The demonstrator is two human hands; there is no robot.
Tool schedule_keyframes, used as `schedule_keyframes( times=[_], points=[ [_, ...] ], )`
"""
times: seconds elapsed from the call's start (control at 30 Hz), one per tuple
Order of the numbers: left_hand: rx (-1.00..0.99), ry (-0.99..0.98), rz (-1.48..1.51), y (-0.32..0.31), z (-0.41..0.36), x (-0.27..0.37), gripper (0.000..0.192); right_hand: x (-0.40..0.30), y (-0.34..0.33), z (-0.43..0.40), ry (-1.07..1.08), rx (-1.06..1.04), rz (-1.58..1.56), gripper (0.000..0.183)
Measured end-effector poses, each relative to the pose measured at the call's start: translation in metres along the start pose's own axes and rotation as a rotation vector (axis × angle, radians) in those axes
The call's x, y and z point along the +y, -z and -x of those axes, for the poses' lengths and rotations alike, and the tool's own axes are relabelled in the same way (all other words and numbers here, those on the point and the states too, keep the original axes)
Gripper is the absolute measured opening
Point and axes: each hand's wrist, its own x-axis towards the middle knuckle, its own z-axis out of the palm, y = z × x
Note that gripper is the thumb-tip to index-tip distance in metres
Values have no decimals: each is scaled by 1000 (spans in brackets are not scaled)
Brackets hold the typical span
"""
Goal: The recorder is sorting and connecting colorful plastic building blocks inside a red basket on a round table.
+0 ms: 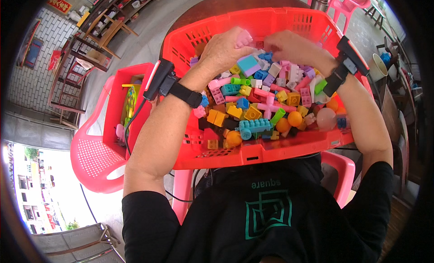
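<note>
My left hand (220, 47) grips a pink toy brick (243, 38) above the far part of a red plastic basket (251, 17). Motion blurs my right hand (291, 46), which is low over the bricks just to the right; whether its fingers hold anything cannot be made out. Mixed building bricks fill the basket. Among them lie a teal-and-lilac block (249, 64) near my left hand, a blue wheeled brick piece (254, 125), a bright green tube (278, 115) and several orange balls (294, 119).
A red box (113, 127) with small toys stands on a pink plastic chair (91, 158) at the left. The basket sits on a round brown table (217, 7). A metal container (319, 2) is at the far right. A cable (134, 119) runs from my left wrist device.
</note>
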Motion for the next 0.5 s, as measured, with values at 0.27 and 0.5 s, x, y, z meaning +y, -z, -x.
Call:
schedule_keyframes(
  times=[0.27, 0.5],
  points=[
    [157, 110, 33, -7, -6, -26, 52, -1, -26, 8, -56, -224, 284, 28],
    [79, 153, 69, -6, -6, -23, 51, 8, -41, 5, -10, -127, 462, 24]
  ],
)
